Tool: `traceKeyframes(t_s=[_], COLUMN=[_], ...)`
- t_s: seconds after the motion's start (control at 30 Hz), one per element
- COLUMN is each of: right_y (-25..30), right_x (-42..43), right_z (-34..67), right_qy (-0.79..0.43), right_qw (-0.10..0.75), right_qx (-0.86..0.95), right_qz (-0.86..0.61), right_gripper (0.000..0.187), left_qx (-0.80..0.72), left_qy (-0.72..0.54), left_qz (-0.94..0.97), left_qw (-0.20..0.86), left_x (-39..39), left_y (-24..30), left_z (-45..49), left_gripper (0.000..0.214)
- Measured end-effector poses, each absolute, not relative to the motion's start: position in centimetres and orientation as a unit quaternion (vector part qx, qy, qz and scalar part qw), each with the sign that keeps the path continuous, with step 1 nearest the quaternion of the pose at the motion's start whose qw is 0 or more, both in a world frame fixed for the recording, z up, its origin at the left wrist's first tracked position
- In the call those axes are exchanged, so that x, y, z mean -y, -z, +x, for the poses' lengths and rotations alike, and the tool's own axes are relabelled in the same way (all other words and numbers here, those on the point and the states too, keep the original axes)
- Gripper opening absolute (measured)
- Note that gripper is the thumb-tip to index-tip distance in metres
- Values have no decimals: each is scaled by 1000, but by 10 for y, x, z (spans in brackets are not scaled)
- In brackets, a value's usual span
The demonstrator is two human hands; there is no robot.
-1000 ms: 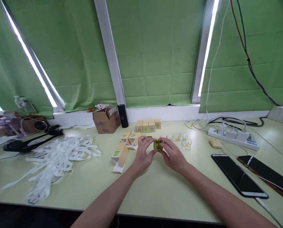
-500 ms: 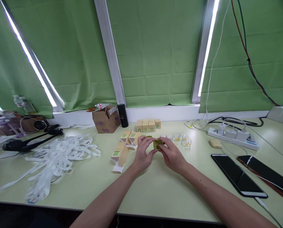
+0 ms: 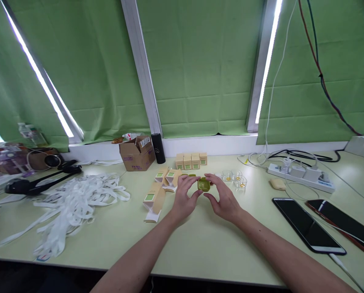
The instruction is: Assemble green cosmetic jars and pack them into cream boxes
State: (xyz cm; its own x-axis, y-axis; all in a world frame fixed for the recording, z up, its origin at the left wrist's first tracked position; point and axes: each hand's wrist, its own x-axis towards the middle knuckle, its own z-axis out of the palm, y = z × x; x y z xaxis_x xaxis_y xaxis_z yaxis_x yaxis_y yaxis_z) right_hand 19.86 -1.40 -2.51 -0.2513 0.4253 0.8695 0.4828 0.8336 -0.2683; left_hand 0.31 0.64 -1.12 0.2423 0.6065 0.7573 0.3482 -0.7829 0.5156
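Above the table, between my two hands, is a small green square dish-like piece [image 3: 204, 184], its hollow face towards me. My left hand [image 3: 184, 198] pinches it at the left edge, with the thumb low and a finger at the top. My right hand [image 3: 226, 200] has its fingertips at the top right edge and its thumb by the lower edge. Further green pieces [image 3: 192, 175] lie partly hidden behind my left fingers. Opened small cardboard boxes [image 3: 154, 197] with green labels lie left of my hands. Clear little cups [image 3: 240, 183] with yellowish middles stand to the right.
Several closed small boxes [image 3: 187, 162] stand in a row behind. At the back are a brown carton [image 3: 137, 156] and a black cylinder [image 3: 158, 149]. White straps [image 3: 78, 199] are heaped left. Phones [image 3: 307, 224], a power strip [image 3: 301, 177] and cables lie right.
My right fingers have moved out of the green piece's hollow to its edge, and the right hand has spread a little. More of the piece's inside shows now.
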Motion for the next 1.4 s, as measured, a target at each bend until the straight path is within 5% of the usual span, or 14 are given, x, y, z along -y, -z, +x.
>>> traceKeyframes(t_s=[0.27, 0.63, 0.8, 1.0, 1.4], right_y=[22, 25, 22, 25, 28], right_x=[17, 16, 17, 12, 9], right_z=[199, 192, 193, 196, 198], right_qy=[10, -56, -131, -182, -166], right_qw=[520, 532, 558, 558, 573], right_qx=[805, 794, 754, 743, 721], right_qz=[-286, -288, -320, -322, -352], right_gripper=[61, 51, 41, 34, 31], left_qx=[-385, -403, -381, -316, -299], left_qy=[-536, -516, -547, -490, -494], left_qz=[715, 725, 719, 798, 800], left_qw=[231, 216, 199, 151, 164], left_x=[-13, -12, -12, -1, -3], left_y=[13, 11, 11, 7, 6], left_z=[4, 2, -1, 0, 3], left_gripper=[27, 53, 17, 61, 44])
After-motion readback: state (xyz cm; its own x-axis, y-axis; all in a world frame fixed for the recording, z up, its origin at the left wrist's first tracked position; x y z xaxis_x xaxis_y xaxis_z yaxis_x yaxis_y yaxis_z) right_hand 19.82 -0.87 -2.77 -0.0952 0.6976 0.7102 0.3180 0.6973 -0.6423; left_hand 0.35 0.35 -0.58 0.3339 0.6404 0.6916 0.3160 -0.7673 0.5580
